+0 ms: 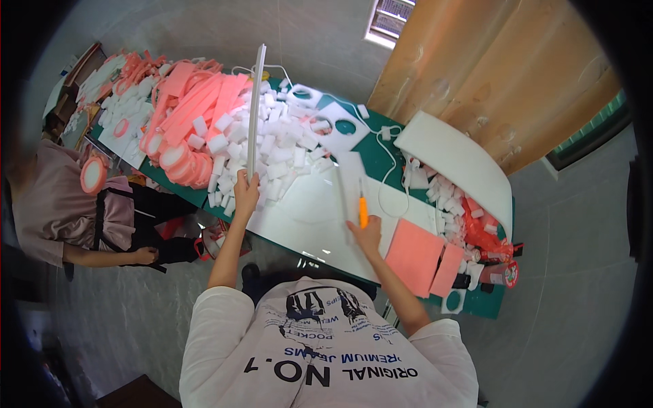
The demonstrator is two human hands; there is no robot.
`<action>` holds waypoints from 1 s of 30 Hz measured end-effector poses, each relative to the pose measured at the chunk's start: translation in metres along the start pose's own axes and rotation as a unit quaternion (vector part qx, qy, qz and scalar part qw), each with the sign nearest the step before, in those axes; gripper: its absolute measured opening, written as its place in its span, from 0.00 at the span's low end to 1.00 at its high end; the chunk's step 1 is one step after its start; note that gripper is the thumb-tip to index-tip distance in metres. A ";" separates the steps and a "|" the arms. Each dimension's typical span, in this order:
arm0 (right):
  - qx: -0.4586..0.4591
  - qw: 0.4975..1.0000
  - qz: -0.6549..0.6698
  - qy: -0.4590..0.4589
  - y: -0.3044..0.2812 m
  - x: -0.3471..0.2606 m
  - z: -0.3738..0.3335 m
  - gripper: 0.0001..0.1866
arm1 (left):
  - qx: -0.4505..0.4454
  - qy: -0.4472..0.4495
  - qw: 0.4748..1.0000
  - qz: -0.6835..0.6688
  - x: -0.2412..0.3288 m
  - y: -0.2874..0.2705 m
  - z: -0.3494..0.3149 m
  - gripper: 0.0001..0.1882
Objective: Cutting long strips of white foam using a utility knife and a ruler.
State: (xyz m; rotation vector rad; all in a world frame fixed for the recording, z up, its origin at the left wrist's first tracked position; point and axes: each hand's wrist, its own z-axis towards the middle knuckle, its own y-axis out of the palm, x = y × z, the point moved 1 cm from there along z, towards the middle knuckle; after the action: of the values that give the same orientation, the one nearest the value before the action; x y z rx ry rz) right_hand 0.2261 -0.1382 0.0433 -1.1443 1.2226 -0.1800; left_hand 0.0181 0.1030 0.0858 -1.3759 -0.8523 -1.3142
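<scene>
White board (299, 221) lies open to its edge between strip (256, 109) and orange-handled tool (363, 212).

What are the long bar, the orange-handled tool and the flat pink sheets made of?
Long bar: probably metal, straight with a pale sheen, though plastic is possible.
Orange-handled tool: its grip seems plastic, judging by the solid bright colour; finish unclear at this size.
Flat pink sheets: likely foam, matte, evenly coloured and straight-edged.

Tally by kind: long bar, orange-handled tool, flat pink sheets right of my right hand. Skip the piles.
Long bar, in left hand: 1
Orange-handled tool, in right hand: 1
Flat pink sheets, visible: 2
Total: 4
</scene>
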 end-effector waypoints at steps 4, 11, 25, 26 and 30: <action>0.024 0.997 -0.065 0.043 0.034 -0.026 -0.041 0.29 | 0.024 0.115 0.973 0.197 0.002 -0.013 -0.062 0.12; 0.071 0.993 0.088 0.021 0.079 0.011 -0.058 0.22 | -0.110 0.010 0.969 0.222 0.002 -0.008 -0.158 0.13; 0.009 0.956 0.258 0.137 0.059 0.019 -0.063 0.11 | -0.243 0.013 0.956 0.164 -0.006 0.022 -0.195 0.10; 0.000 0.947 0.281 0.156 0.063 0.024 -0.062 0.12 | -0.248 0.007 0.955 0.164 -0.010 0.025 -0.195 0.10; -0.028 0.936 0.301 0.181 0.060 0.027 -0.062 0.13 | -0.241 0.001 0.947 0.212 -0.012 0.031 -0.182 0.11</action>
State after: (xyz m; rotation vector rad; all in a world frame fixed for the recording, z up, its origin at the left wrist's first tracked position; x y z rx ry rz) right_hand 0.1607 -0.1641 -0.0133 -0.7510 1.8643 0.1179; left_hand -0.0024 -0.0777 0.0494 -1.8132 -0.2010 -1.2185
